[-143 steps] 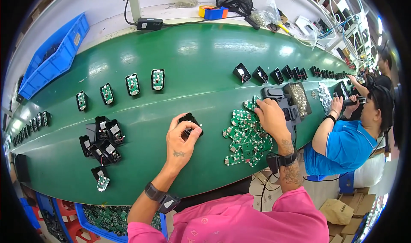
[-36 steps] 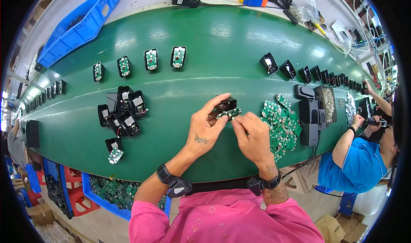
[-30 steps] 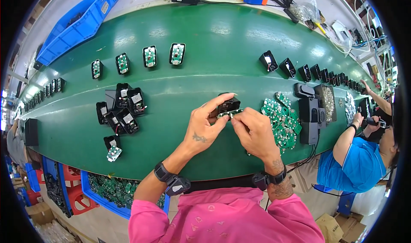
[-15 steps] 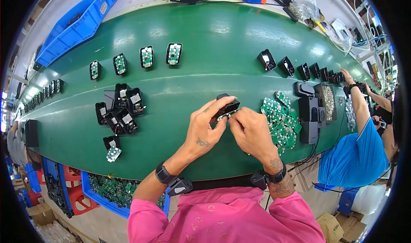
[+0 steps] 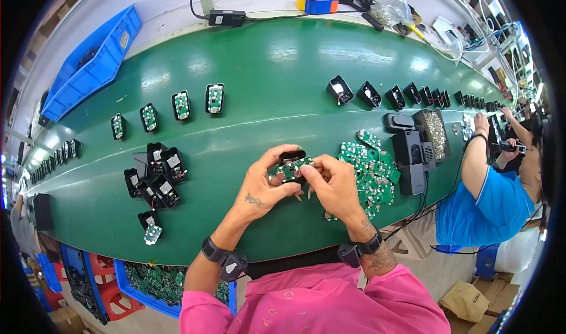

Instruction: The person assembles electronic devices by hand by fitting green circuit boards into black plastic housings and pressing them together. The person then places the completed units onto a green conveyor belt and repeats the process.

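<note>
My left hand (image 5: 259, 187) is closed round a small black plastic housing (image 5: 291, 155), in front of me above the green table (image 5: 259, 135). A green circuit board (image 5: 290, 172) with white and silver parts lies against the housing's near side, tilted. My right hand (image 5: 337, 188) pinches the board's right end between thumb and fingers. Thin leads hang below the board. Right of my hands lies a heap of similar green boards (image 5: 371, 178). To the left, several open black housings (image 5: 166, 191) sit in a cluster, one nearer housing having a board (image 5: 152, 234) hanging out of it.
Housings fitted with boards (image 5: 181, 105) stand in a row at back left; open housings (image 5: 369, 95) line the back right. Black devices (image 5: 408, 157) stand beside a box of small parts (image 5: 435, 134). Blue crates (image 5: 94, 63) flank the table. A co-worker in blue (image 5: 486, 207) sits at right.
My view has shifted, so the table's things appear lower and further left. The housing has been turned in my hands, and the board's parts-covered face now shows beside it.
</note>
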{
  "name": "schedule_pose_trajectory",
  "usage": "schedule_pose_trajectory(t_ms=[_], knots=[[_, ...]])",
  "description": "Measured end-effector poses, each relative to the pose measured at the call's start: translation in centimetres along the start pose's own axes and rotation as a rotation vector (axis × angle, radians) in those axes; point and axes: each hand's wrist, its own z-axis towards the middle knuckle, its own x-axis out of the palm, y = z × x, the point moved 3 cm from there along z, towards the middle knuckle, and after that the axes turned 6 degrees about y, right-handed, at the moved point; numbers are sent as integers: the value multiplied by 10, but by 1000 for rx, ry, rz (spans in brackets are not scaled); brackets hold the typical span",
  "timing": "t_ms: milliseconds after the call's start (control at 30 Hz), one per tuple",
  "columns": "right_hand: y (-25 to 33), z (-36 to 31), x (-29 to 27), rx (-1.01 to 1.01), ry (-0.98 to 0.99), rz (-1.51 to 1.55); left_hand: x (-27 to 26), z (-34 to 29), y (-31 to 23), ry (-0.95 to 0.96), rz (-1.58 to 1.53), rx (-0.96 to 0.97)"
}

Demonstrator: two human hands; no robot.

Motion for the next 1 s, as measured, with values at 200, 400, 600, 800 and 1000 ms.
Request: schedule_pose_trajectory(t_ms=[200,400,600,800,1000], knots=[[7,-21,6,-191,-180,-63,9,-2,-1,-33,157,-185],[-4,-20,14,-201,-138,146,10,-4,6,-57,141,-36],[17,-8,4,-94,181,33,11,-8,-5,-218,450,286],[30,-4,3,-236,24,-176,12,-7,0,-276,624,314],[29,7,5,-204,-26,-248,7,-10,-11,-261,400,174]])
